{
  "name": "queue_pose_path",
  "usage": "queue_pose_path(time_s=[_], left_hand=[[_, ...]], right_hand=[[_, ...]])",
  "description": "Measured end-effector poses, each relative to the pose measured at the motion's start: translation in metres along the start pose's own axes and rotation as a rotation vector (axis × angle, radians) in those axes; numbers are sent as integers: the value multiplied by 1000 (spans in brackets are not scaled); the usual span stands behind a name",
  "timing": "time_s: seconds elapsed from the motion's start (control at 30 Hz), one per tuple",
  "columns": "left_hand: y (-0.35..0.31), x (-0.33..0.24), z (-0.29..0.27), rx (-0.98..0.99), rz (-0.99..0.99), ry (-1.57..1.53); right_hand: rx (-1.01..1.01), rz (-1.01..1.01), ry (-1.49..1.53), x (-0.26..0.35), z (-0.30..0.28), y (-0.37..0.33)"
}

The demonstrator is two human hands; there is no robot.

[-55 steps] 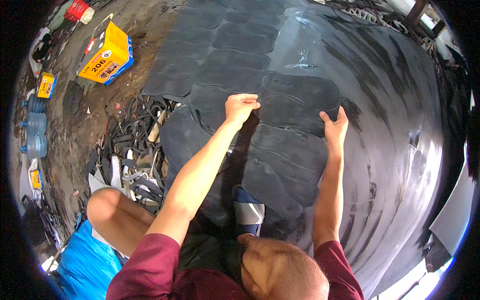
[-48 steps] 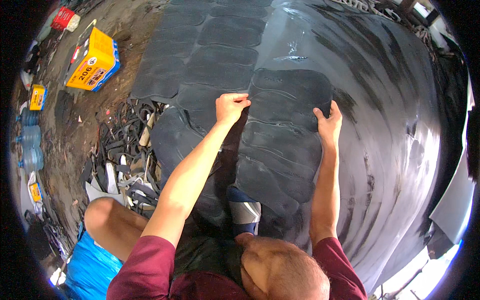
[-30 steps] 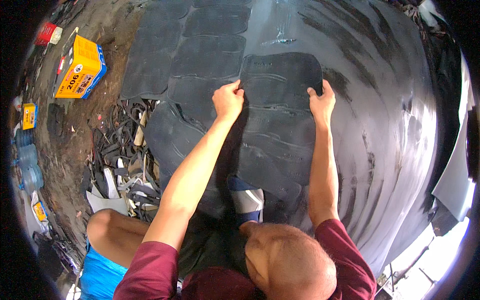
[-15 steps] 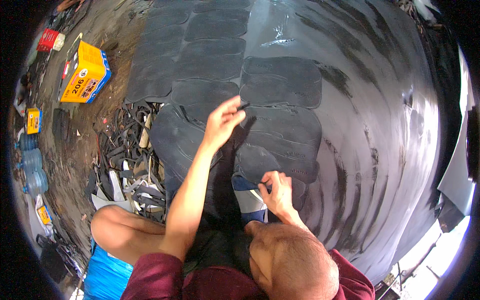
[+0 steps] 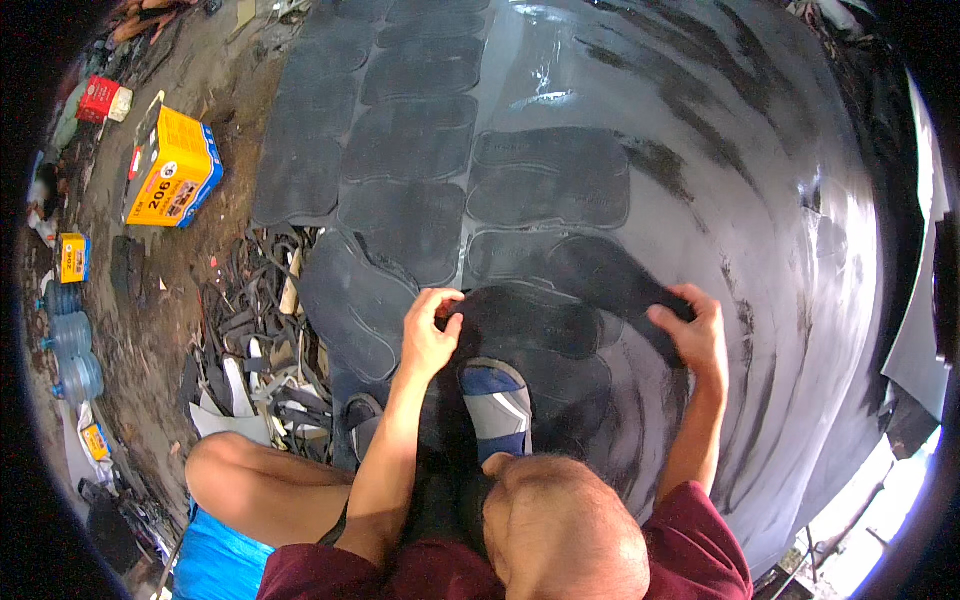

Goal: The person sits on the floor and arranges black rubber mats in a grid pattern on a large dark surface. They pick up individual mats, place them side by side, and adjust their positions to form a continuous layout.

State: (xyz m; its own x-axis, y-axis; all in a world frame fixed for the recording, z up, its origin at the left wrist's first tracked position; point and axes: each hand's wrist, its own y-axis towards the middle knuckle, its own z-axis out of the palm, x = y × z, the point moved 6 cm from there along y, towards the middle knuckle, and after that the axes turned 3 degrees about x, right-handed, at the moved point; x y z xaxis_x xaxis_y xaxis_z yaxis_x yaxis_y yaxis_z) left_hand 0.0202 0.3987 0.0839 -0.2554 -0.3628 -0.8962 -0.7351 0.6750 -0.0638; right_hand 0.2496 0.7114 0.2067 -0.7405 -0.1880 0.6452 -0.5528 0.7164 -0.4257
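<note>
Moved: since half a second ago, the right hand (image 5: pixel 697 328) has been swinging from beside the slipper (image 5: pixel 497 402) out to the right, while the left hand (image 5: pixel 430 335) has been coming down nearer to that slipper.
Right fingers: thumb and fingertips are pinching the lower right part of a dark sole piece (image 5: pixel 615 272).
Left fingers: thumb and forefinger are curving toward each other at the left end of a second sole piece (image 5: pixel 535 318); I cannot tell whether they are gripping it.
Dark sole piece: it is slanting from upper left down to the right hand, overlapping other outlined soles (image 5: pixel 548 203) in this view; how much of it is touching the surface below is not clear.
Second sole piece: it is lying roughly crosswise between the hands, just beyond the slipper toe.
Sheet: a large black-grey sheet (image 5: pixel 790 340) is spreading out to the right, shining in streaks.
Scraps: black and white offcuts (image 5: pixel 265 350) are heaping up at the left, near the bent left knee (image 5: pixel 240 470).
Floor: a yellow-and-blue box (image 5: pixel 178 165) is standing at the upper left, with blue water bottles (image 5: pixel 75 345) lying farther left.
</note>
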Motion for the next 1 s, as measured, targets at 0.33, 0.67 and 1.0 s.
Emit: queue_pose_path(time_s=[0.33,0.67,1.0], left_hand=[[193,-60,21,128,-372,-1261],[306,9,27,-150,-602,-800],[320,51,46,-131,-592,-288]], right_hand=[[186,-756,-5,177,-13,78],[-192,-396,104,113,31,319],[-287,-170,159,75,51,350]])
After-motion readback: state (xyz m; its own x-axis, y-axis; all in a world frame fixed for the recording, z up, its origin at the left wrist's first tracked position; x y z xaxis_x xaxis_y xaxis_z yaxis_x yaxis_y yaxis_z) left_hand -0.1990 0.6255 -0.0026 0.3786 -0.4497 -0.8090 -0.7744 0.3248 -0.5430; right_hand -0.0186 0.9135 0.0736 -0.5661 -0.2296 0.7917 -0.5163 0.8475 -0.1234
